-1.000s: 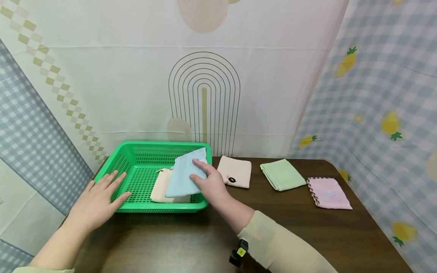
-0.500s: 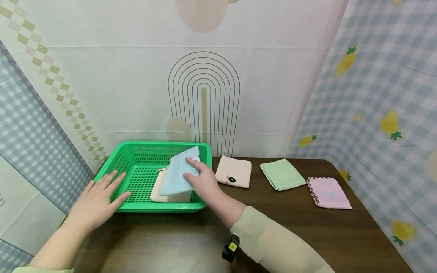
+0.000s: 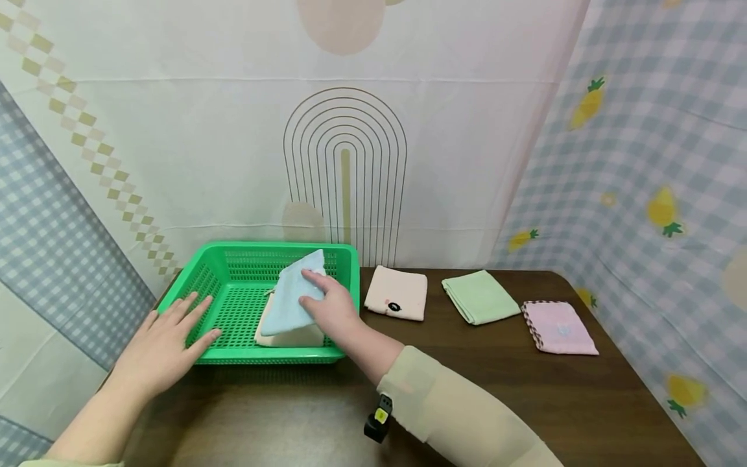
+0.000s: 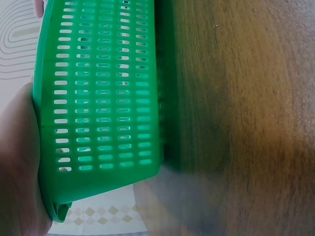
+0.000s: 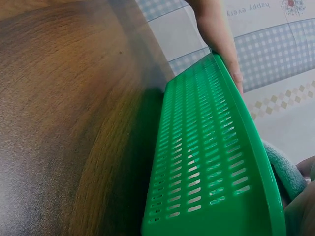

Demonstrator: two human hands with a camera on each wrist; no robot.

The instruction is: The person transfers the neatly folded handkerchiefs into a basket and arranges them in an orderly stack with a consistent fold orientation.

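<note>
A folded light-blue towel is pinched at its right side by my right hand, tilted above the basket floor. Under it a cream cloth lies in the green plastic basket, partly hidden by the towel. My left hand rests with spread, straight fingers over the basket's front left corner. In the left wrist view the left hand lies against the basket rim. The right wrist view shows the blue towel past the rim, near the right fingers.
Right of the basket, on the brown wooden table, lie a folded cream towel with a dark eye mark, a green towel and a pink towel with a checked edge. A patterned curtain hangs behind.
My right hand has moved left with the blue towel, which now covers more of the cream cloth. The left hand stays at the basket corner. The head view has shifted slightly.
</note>
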